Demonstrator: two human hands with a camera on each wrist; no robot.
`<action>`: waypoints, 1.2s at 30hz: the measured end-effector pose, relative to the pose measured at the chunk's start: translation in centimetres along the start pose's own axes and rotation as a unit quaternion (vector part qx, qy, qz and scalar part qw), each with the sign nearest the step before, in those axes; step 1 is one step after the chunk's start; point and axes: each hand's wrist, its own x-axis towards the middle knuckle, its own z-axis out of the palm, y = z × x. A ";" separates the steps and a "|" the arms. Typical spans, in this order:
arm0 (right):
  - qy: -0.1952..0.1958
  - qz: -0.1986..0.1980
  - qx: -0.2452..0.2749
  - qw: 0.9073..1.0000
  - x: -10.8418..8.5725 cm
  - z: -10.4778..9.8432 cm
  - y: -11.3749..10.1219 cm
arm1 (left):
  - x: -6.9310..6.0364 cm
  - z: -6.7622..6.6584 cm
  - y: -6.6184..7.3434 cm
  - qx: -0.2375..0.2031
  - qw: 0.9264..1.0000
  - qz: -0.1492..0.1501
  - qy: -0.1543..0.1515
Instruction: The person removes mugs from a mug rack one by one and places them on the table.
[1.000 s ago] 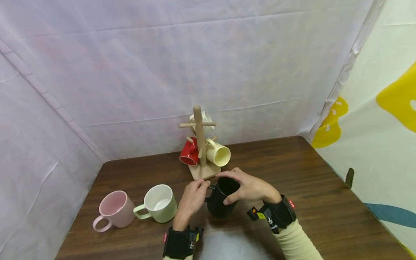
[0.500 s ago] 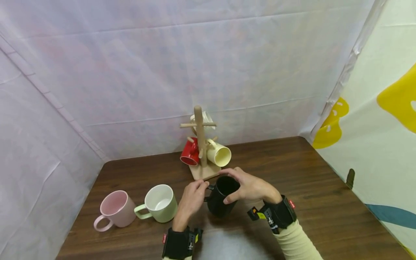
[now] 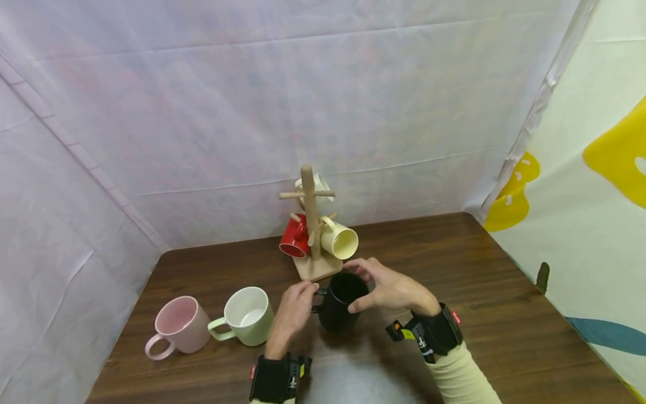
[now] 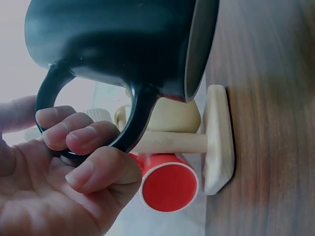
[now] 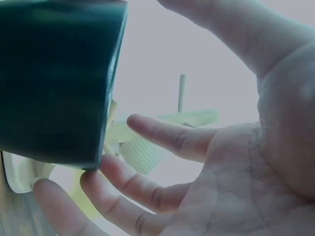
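Note:
A black mug (image 3: 339, 314) is upright in front of the wooden mug tree (image 3: 316, 266). My left hand (image 3: 294, 313) grips its handle; in the left wrist view, the fingers (image 4: 93, 135) curl through the loop. Beside the rim, my right hand (image 3: 391, 289) is spread, its thumb apart from the mug. In the right wrist view its loosely bent fingers (image 5: 147, 196) lie close to the black mug's edge (image 5: 64, 88), and one or two fingertips may touch it. Whether the mug's base touches the table is hard to tell.
On the tree hang a red mug (image 3: 294, 238), a pale yellow mug (image 3: 340, 240) and a white ribbed mug (image 3: 321, 188). To the left, a light green mug (image 3: 250, 322) and a pink mug (image 3: 187, 331) stand on the brown wooden table (image 3: 504, 314). White cloth (image 3: 227, 123) hangs behind.
The black mug has shifted slightly left and back with my left hand on its handle. My right hand has stayed nearly in place, and its thumb has come away from the mug.

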 end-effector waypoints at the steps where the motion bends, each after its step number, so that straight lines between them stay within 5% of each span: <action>1: -0.002 -0.004 0.000 1.000 0.0 0.0 0.0 | 0.0 0.0 -0.1 0.000 1.000 0.000 0.000; 36: -0.006 -0.002 0.005 1.000 -0.3 0.1 0.2 | 0.3 -1.7 -2.5 0.019 0.999 -0.039 0.014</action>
